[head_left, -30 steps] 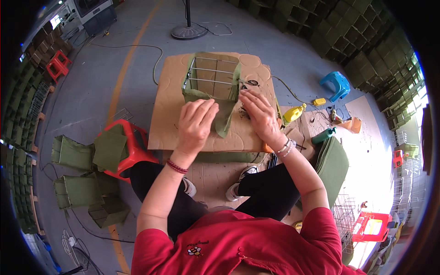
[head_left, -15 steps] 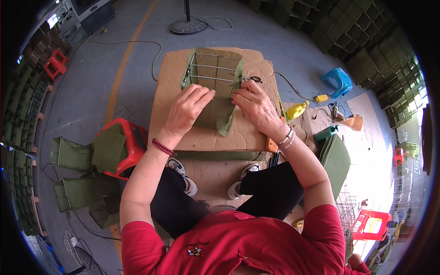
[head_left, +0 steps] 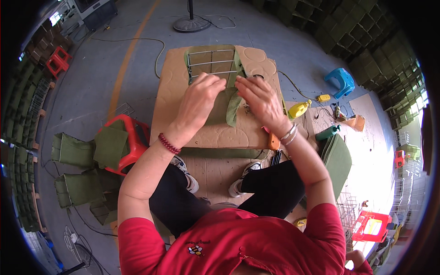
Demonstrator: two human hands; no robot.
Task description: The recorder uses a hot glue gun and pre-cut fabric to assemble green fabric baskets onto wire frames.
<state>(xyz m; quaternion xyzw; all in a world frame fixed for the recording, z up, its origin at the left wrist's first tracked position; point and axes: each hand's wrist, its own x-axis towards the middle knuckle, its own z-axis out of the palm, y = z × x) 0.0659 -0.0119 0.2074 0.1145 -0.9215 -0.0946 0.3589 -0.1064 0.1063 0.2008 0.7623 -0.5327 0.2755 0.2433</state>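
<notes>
A wire frame point(head_left: 211, 64) partly wrapped in olive green fabric point(head_left: 225, 107) lies on a cardboard-covered table point(head_left: 183, 119) in front of me. My left hand point(head_left: 199, 98) rests on the fabric at the frame's near edge, fingers bent and pressing it. My right hand point(head_left: 259, 101) pinches the fabric strip along the frame's right side. A red bead bracelet sits on my left wrist and metal bangles on my right.
A red stool point(head_left: 133, 142) with folded green fabric pieces point(head_left: 110, 144) stands to my left. More green covers point(head_left: 75, 188) lie on the floor. A stack of green pieces point(head_left: 337, 160), a yellow bottle point(head_left: 298, 110), a blue stool point(head_left: 341, 80) and a fan base point(head_left: 190, 23) surround the table.
Both hands moved farther up the table toward the wire frame. The fabric now lies flatter against the frame's near edge.
</notes>
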